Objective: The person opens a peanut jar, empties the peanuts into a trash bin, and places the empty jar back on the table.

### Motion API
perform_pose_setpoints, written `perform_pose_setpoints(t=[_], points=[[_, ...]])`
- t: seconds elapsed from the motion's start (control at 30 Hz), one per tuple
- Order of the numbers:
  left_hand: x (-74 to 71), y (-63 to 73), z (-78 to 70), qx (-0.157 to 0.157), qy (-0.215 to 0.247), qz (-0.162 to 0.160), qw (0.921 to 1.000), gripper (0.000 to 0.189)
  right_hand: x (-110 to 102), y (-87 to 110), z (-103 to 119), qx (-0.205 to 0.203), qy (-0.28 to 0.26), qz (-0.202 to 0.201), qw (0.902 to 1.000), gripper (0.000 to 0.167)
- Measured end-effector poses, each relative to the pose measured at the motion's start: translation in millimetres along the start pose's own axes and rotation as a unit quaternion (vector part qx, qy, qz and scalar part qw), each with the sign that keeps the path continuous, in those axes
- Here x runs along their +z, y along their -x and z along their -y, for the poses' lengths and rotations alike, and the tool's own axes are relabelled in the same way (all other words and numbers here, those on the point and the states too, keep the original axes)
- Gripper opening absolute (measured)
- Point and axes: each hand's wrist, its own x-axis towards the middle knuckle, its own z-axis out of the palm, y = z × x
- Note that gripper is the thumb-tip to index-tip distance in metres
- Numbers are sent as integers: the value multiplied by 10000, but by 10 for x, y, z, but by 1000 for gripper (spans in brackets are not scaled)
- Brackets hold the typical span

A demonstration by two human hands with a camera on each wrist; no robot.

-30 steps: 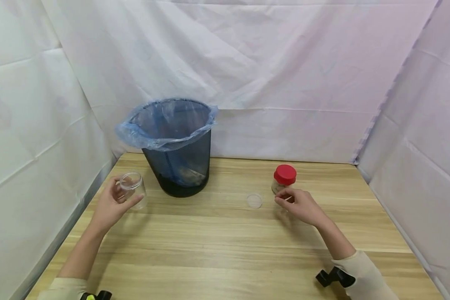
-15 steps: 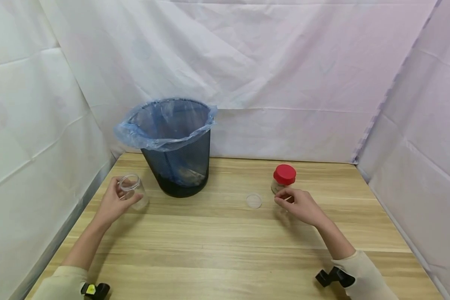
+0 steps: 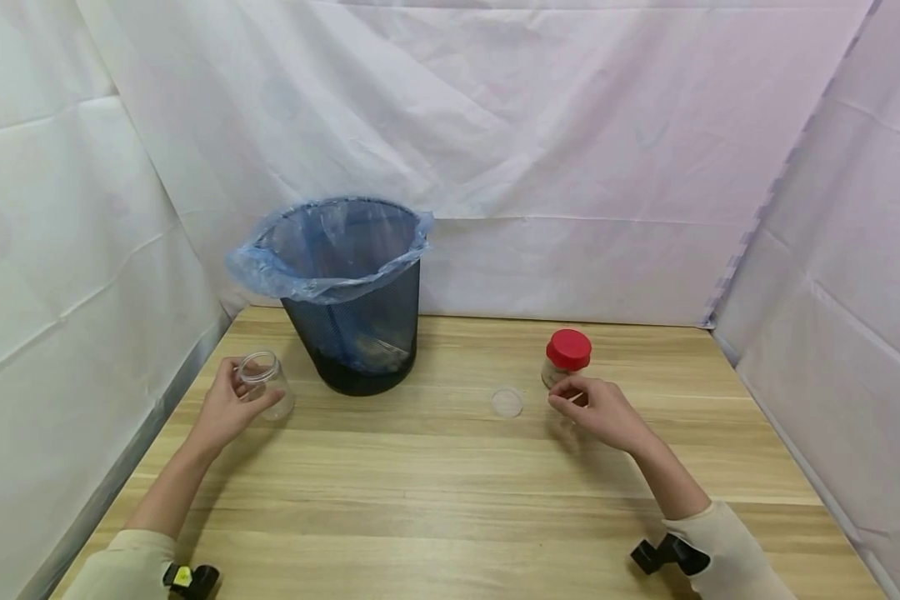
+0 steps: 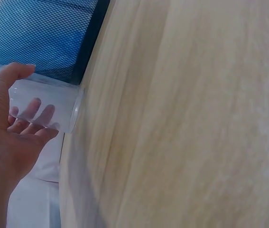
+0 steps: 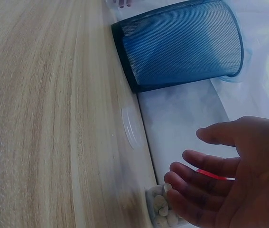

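Observation:
My left hand [image 3: 225, 412] holds an uncapped clear jar [image 3: 278, 407] at the table's left side, thumb on one side and fingers round the other. In the left wrist view the clear jar [image 4: 67, 102] shows its base right at the tabletop. At the right, a small jar with a red lid [image 3: 569, 348] stands upright; pale rounded pieces [image 5: 162, 209] show through its wall in the right wrist view. My right hand [image 3: 603, 412] is just in front of it with loosely curved fingers and nothing between them. A clear round disc [image 3: 507, 402] lies flat to its left.
A black mesh bin [image 3: 367, 333] with a blue plastic liner [image 3: 292, 279] stands at the back left, close beside the clear jar. White cloth [image 3: 570, 125] encloses the wooden table [image 3: 420, 483] at the back and both sides.
The clear jar in my left hand has dipped slightly, and its base swung right, then back a little left. My right hand, the red-lidded jar and the disc stay put.

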Motion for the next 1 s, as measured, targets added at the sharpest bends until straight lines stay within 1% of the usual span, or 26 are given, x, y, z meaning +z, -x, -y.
perform_pose_setpoints(t=[0.23,0.5,0.7,0.87,0.93,1.0], points=[[4,0,24,-103,52,38,9999,64,5,5,3,-22,10,-7,10000,23],[13,-1,23,-219,-90,45,9997,64,1,9,12,-16,18,-24,10000,24],[11,7,21,-203,-24,86,9998,69,-3,7,6,-15,45,-38,10000,23],[-20,45,-21,-208,-308,111,9992,80,-7,6,8,-18,15,-22,10000,24],[-45,70,-43,-148,-403,76,9991,83,-8,5,9,-28,3,-11,10000,24],[-71,92,-57,-60,-364,20,9993,83,-8,4,13,-46,-2,-1,10000,23]])
